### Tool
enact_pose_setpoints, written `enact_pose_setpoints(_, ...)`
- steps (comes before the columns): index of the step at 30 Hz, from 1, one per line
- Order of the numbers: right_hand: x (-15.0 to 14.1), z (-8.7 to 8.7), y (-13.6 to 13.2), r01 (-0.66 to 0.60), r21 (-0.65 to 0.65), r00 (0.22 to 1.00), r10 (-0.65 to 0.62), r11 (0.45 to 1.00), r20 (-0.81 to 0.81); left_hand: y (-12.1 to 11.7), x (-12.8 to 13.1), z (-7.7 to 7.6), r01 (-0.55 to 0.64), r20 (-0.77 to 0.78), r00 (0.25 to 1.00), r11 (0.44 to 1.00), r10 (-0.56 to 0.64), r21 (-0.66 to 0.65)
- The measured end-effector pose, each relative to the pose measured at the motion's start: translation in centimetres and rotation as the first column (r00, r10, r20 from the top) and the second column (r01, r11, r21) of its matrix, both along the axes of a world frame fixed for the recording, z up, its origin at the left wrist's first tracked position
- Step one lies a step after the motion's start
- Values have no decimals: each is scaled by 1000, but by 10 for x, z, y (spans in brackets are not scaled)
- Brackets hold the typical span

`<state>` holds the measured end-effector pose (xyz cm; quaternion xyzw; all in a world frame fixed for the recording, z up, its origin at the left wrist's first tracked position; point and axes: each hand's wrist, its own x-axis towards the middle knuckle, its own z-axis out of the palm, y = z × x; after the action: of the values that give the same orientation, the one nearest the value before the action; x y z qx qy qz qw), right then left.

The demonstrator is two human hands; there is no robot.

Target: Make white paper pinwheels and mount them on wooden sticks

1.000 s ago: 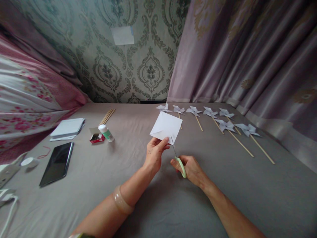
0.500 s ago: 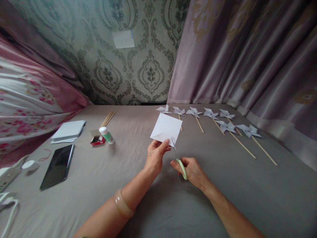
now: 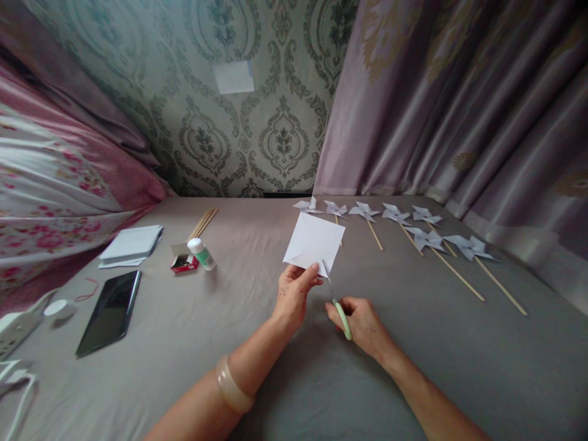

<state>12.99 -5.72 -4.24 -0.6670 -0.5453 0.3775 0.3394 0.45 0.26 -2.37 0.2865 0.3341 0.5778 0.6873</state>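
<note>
A square sheet of white paper (image 3: 315, 242) is raised above the cloth, its lower edge pinched between the thumb and fingers of my left hand (image 3: 294, 291). My right hand (image 3: 365, 321) is closed round the pale green handles of a pair of scissors (image 3: 342, 320). The scissors' blades reach up to the paper's lower right corner, right beside my left thumb, and a blade lies over the white surface there. My left fingers behind the sheet are partly hidden.
Several paper pinwheels on sticks (image 3: 430, 240) lie at the back right. Leftward are a glue bottle (image 3: 202, 255), a small red box (image 3: 184, 264), wooden sticks (image 3: 203, 223), a paper stack (image 3: 131, 245), a phone (image 3: 109, 312), a white cap (image 3: 59, 309) and a power strip (image 3: 17, 331).
The whole view has shifted slightly, so most things appear a little further right and lower. Both hands keep their holds on the paper and scissors, the blades still at the same corner.
</note>
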Motion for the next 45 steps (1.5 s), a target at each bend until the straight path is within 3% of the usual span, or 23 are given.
enact_pose_setpoints(45,-1,2,-1,68,158,998,-69,985,0,-6,6,0,73,-2,997,997,-73,-15)
